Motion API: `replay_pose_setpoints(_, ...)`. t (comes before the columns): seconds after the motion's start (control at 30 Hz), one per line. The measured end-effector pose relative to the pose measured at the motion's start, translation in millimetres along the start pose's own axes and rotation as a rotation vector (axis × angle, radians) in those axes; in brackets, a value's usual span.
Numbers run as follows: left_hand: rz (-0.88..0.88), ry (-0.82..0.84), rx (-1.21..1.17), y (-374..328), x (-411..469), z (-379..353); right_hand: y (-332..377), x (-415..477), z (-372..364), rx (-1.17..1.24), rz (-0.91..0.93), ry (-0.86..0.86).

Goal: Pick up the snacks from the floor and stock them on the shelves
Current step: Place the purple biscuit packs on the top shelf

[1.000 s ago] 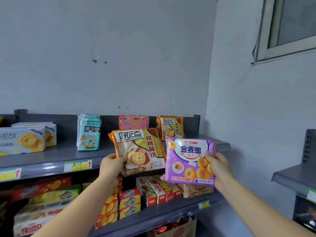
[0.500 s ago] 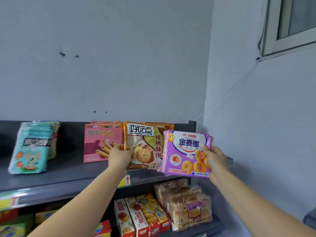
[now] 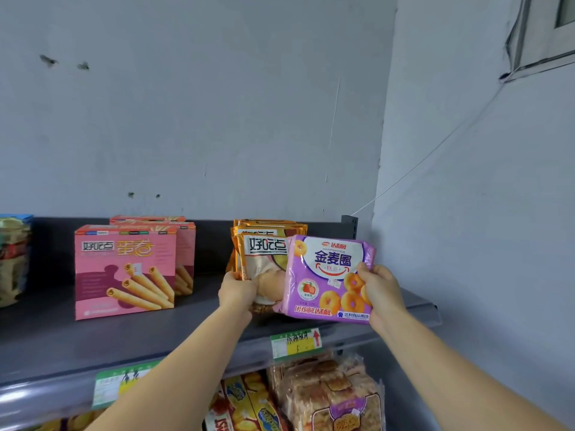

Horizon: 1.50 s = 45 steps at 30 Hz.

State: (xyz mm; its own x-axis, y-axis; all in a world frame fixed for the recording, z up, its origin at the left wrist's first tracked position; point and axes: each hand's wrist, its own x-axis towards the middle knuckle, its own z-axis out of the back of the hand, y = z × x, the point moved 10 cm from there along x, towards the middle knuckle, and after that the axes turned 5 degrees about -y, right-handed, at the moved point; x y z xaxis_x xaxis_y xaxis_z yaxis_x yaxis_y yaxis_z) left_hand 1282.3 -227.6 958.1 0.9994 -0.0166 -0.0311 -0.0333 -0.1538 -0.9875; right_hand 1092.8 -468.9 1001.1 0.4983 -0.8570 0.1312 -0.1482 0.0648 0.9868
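Purple snack pack [image 3: 326,275] upright, facing viewer, right hand [image 3: 378,289] fingers [image 3: 363,269] gripping it, left hand [image 3: 238,290] gripping orange pack [image 3: 264,259]

On the grey metal shelf [image 3: 202,318] a bare gap lies between the pink cardboard boxes [image 3: 124,272] and the upright stack of orange foil packets [image 3: 270,227]. Right of that stack, the shelf end shows bare up to the pale side wall [image 3: 466,244].

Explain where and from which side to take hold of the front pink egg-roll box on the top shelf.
Probably pinch the front pink box across its top edge near the left corner, coming from above: it stands upright with nothing over it, and a second box sits behind its right half.
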Motion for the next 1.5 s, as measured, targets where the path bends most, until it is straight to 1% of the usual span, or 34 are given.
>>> replay_pose_setpoints(0.07,0.016,-0.002,0.037,4,12,-9,-2,7,-7,0.004,0.002,0.010)
replay_pose_setpoints(0.13,-0.005,-0.015,0.108,3,22,-13,-4,13,-14,0.002,0.002,0.026)
replay_pose_setpoints(0.17,-0.032,-0.029,0.195,2,27,-12,-5,15,-19,0.002,0.000,0.035)
replay_pose_setpoints(0.23,-0.114,-0.057,0.518,-1,36,-9,-7,20,-26,0.006,-0.006,0.049)
replay_pose_setpoints(0.27,-0.142,-0.067,0.635,-2,41,-7,-9,22,-30,0.007,-0.008,0.056)
replay_pose_setpoints(0.3,-0.153,-0.062,0.675,-2,45,-6,-11,22,-34,0.004,-0.010,0.064)
replay_pose_setpoints(0.4,-0.141,0.019,0.560,-3,48,-7,-15,23,-46,-0.002,-0.010,0.094)
replay_pose_setpoints(0.5,-0.136,0.041,0.531,-6,43,-2,-17,23,-56,0.004,-0.005,0.110)
replay_pose_setpoints(0.57,-0.174,-0.008,0.531,-13,37,9,-17,20,-65,0.011,0.000,0.125)
replay_pose_setpoints(0.67,-0.348,-0.118,0.506,-39,18,34,-10,9,-82,0.038,0.032,0.161)
replay_pose_setpoints(0.73,-0.427,-0.072,0.439,-56,-3,43,-3,-1,-97,0.052,0.057,0.187)
replay_pose_setpoints(0.83,-0.420,0.069,0.371,-68,-25,54,7,-22,-125,0.088,0.087,0.233)
replay_pose_setpoints(0.93,-0.430,0.083,0.389,-81,-34,82,14,-44,-153,0.111,0.103,0.272)
replay_pose_setpoints(1.07,-0.432,0.019,0.397,-97,-41,139,17,-83,-195,0.126,0.053,0.352)
replay_pose_setpoints(1.17,-0.435,-0.069,0.352,-107,-46,196,25,-124,-230,0.166,0.045,0.449)
replay_pose_setpoints(1.37,-0.388,-0.201,0.226,-120,-59,321,46,-223,-300,0.181,0.096,0.634)
replay_pose_setpoints(1.5,-0.401,-0.298,0.187,-135,-75,413,58,-302,-350,0.186,0.129,0.753)
